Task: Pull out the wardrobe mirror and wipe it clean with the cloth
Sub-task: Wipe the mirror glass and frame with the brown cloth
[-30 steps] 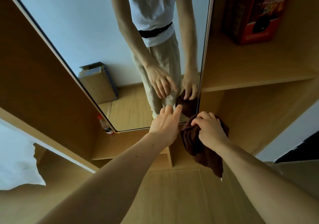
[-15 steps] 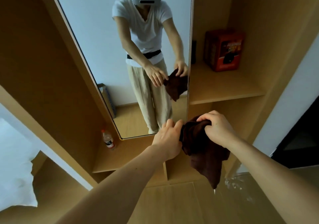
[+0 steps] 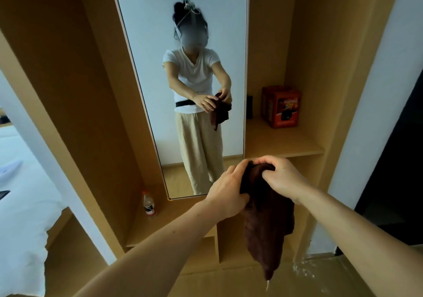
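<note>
A tall, narrow mirror (image 3: 146, 33) stands pulled out of the wooden wardrobe, its face turned toward me, and it reflects a person holding a cloth. In front of its lower right corner hangs a dark brown cloth (image 3: 267, 218), held by both hands. My right hand (image 3: 281, 177) grips the cloth's bunched top from the right. My left hand (image 3: 229, 191) grasps the cloth's left side just below that. Both hands are a little in front of the mirror and do not touch it. The cloth's tail dangles down toward the floor.
A wooden shelf (image 3: 286, 145) to the right of the mirror carries a red box (image 3: 280, 106). A plastic bottle (image 3: 149, 206) stands on the wardrobe's low shelf, left of the mirror's bottom corner. A white bed (image 3: 20, 182) lies at the far left. A dark doorway (image 3: 398, 159) is at right.
My head has tilted up, so more of the mirror shows. My left hand went from open and reaching toward the mirror to gripping the cloth beside my right hand.
</note>
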`<state>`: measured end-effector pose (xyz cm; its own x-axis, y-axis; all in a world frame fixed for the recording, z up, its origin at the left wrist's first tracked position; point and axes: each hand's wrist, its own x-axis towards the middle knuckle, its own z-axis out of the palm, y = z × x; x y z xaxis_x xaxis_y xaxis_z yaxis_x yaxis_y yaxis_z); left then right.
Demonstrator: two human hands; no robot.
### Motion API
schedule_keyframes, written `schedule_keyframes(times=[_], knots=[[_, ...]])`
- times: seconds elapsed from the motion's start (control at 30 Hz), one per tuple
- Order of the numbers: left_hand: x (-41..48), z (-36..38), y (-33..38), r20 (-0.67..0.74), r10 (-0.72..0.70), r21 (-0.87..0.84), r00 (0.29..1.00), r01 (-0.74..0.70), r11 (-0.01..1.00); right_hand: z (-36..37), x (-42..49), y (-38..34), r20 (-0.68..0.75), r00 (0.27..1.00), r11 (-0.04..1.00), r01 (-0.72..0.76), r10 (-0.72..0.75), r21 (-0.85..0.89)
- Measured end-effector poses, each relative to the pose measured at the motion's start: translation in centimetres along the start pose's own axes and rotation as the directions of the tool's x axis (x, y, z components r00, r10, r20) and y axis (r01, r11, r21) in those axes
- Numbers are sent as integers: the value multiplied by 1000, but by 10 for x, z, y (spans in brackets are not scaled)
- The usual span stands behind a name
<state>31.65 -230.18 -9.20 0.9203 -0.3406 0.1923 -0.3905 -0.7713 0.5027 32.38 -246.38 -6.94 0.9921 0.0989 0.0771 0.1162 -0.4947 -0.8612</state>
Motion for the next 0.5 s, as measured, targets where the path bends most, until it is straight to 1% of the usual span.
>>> schedule_keyframes(times=[0.07, 0.13, 0.2, 0.27, 0.43, 0.5], knots=[[-11, -3, 7, -39, -52, -72, 998, 49, 996, -2, -11, 1, 12, 1000, 999, -4, 3, 31], [-19, -5, 18, -56, -148, -191, 987, 135, 972, -4, -24, 5, 25, 1000, 999, -12, 11, 51], [-27, -4, 31, -20, -248, -311, 969, 229, 922, -7, -38, 13, 43, 999, 999, -14, 13, 31], [-35, 1, 46, 23, -307, -395, 951, 291, 871, -11, -51, 24, 62, 998, 1000, -18, 18, 0], [-52, 19, 79, 16, -433, -499, 901, 383, 778, -30, -84, 46, 162, 987, 999, -24, 18, 31], [-56, 22, 90, 40, -465, -546, 885, 409, 732, -37, -94, 50, 166, 986, 1000, -12, 11, 3]])
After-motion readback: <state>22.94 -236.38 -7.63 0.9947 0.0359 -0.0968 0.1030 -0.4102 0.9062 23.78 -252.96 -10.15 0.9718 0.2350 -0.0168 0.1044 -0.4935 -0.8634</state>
